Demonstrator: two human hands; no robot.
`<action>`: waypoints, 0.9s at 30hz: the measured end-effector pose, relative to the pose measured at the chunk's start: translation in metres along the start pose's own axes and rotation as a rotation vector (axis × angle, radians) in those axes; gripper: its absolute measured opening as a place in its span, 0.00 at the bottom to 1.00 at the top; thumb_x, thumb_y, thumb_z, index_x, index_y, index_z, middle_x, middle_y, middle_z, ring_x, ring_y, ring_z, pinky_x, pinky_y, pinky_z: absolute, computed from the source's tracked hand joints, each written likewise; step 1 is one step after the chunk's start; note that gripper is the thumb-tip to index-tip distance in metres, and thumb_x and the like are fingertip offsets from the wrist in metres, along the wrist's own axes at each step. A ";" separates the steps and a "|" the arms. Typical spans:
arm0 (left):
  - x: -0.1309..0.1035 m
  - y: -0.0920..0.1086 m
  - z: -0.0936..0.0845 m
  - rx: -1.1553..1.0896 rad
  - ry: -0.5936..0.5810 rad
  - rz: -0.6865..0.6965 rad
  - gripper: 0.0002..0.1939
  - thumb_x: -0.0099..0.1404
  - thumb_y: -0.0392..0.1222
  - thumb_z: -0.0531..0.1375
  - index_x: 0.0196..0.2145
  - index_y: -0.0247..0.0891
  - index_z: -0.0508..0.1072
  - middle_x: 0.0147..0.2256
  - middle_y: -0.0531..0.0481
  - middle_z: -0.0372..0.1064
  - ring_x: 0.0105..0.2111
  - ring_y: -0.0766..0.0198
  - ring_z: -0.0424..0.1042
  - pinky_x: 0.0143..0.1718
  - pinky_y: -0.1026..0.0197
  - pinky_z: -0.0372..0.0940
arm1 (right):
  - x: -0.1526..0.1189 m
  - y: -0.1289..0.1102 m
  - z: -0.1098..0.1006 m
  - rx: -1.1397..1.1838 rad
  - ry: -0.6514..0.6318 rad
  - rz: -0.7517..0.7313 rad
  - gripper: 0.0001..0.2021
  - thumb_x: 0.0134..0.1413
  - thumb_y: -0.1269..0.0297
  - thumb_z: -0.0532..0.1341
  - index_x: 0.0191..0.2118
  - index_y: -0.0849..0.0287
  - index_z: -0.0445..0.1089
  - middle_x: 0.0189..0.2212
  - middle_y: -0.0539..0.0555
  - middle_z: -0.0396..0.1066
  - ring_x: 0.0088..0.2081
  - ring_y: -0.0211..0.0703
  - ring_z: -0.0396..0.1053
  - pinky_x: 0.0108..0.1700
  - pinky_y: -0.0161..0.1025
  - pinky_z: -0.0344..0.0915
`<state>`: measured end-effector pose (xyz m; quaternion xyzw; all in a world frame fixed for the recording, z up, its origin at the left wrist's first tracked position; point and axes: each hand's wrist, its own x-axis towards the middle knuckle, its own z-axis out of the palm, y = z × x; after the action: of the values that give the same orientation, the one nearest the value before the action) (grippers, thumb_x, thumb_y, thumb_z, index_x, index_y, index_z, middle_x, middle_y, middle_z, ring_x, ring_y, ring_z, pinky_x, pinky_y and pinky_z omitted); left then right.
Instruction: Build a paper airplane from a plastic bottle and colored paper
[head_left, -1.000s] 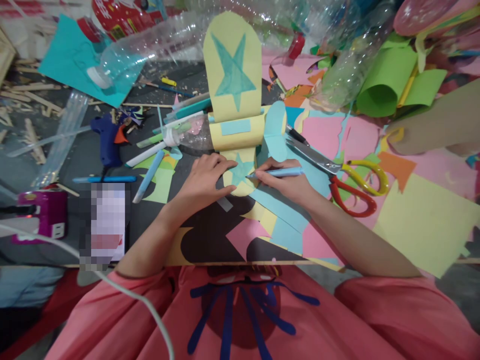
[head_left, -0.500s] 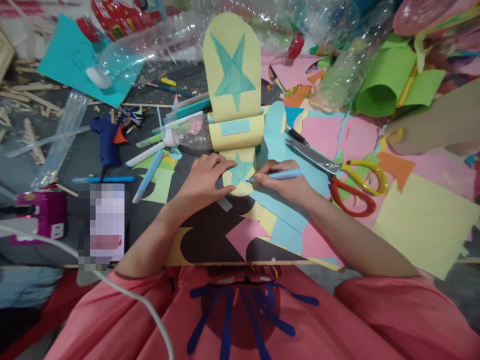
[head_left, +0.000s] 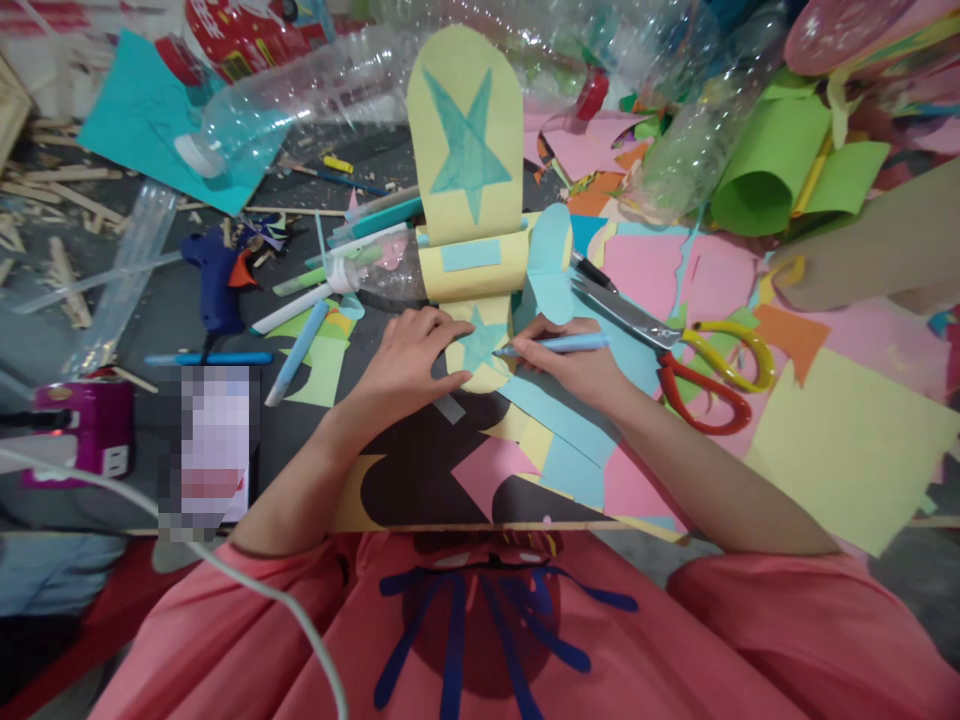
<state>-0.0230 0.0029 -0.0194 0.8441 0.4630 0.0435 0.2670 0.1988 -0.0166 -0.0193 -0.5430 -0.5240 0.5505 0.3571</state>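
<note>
My right hand grips a light blue marker, its tip at a blue star on the lower flap of a yellow paper piece. My left hand lies with fingers apart on that flap's left edge. The yellow paper wraps a small clear plastic bottle lying on its side, white cap to the left. Its tall upper flap carries a larger blue-green star. Beside it on the right, a folded light blue paper piece stands by my right hand.
Scissors with red and yellow handles lie right of my right hand. At left are a blue glue gun, a phone and several markers. Clear bottles lie at the back. Paper scraps cover the table near me.
The marker in my right hand has tilted slightly, its back end shifting a little to the right and up. My left hand stays in place on the flap.
</note>
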 end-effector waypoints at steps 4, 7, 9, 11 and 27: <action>0.000 0.000 0.000 0.004 -0.004 0.008 0.24 0.64 0.47 0.61 0.57 0.40 0.68 0.50 0.43 0.66 0.50 0.50 0.62 0.53 0.50 0.57 | -0.001 -0.001 0.000 -0.052 0.000 0.002 0.09 0.45 0.59 0.64 0.22 0.58 0.70 0.18 0.48 0.67 0.22 0.34 0.60 0.30 0.38 0.59; 0.001 0.000 0.000 0.008 -0.008 0.007 0.25 0.64 0.46 0.61 0.57 0.40 0.68 0.50 0.43 0.66 0.51 0.50 0.62 0.54 0.50 0.56 | -0.001 -0.002 -0.001 -0.092 -0.020 0.004 0.10 0.45 0.58 0.63 0.22 0.58 0.68 0.18 0.48 0.65 0.23 0.35 0.59 0.29 0.38 0.56; 0.001 0.001 0.000 0.011 -0.018 0.000 0.25 0.64 0.46 0.61 0.58 0.39 0.68 0.51 0.42 0.66 0.51 0.49 0.62 0.54 0.50 0.56 | -0.001 -0.001 -0.002 -0.108 -0.031 0.007 0.11 0.44 0.58 0.62 0.21 0.58 0.67 0.17 0.48 0.63 0.23 0.35 0.58 0.28 0.38 0.55; 0.001 0.002 -0.001 0.011 -0.021 -0.005 0.25 0.64 0.46 0.61 0.58 0.39 0.68 0.50 0.42 0.66 0.51 0.49 0.62 0.54 0.50 0.56 | -0.001 0.000 -0.002 -0.117 -0.045 0.005 0.11 0.44 0.57 0.61 0.20 0.58 0.66 0.16 0.48 0.62 0.23 0.35 0.56 0.28 0.37 0.54; 0.000 0.001 -0.001 -0.003 -0.013 -0.007 0.24 0.64 0.46 0.60 0.57 0.41 0.68 0.49 0.43 0.65 0.50 0.50 0.62 0.54 0.50 0.56 | 0.001 0.000 -0.002 -0.017 -0.018 -0.002 0.09 0.43 0.60 0.63 0.20 0.58 0.68 0.17 0.48 0.66 0.22 0.35 0.60 0.29 0.38 0.60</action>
<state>-0.0222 0.0031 -0.0176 0.8423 0.4643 0.0375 0.2713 0.2009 -0.0153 -0.0190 -0.5407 -0.5321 0.5506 0.3484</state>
